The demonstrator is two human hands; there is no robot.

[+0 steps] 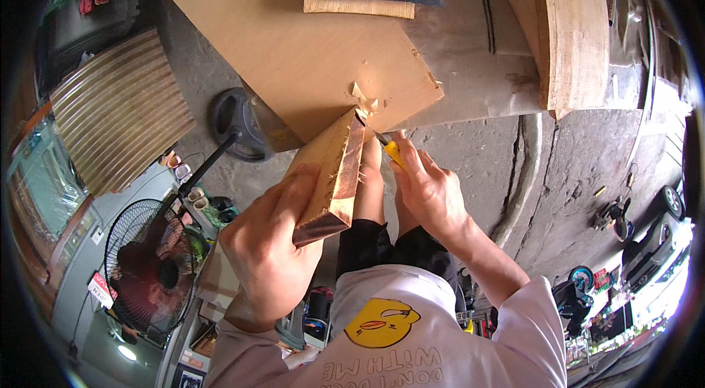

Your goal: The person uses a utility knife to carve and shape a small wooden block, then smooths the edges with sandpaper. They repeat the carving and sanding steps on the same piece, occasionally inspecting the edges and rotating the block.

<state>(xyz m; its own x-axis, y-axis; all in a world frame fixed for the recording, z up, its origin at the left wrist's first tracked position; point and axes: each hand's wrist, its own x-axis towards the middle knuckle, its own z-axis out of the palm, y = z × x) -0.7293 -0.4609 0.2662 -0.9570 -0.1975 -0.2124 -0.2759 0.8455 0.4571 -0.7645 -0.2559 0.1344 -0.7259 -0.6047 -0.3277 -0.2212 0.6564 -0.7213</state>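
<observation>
Wooden block [334,181], head view: gripped in the left hand [268,241], held slantwise over the lap, far end seen against the near corner of the brown board [294,28]. Yellow-handled tool [395,154] clasped in the right hand [432,193], tip near that end. Shavings [358,91] strewn on board.

Bare left hand [272,241], left of centre: fingers curled in a grip, bare wrist [248,311] below. Bare right hand [433,193], right of centre: fingers bent closed, bare right forearm [490,256] slanting toward the lower right.
</observation>
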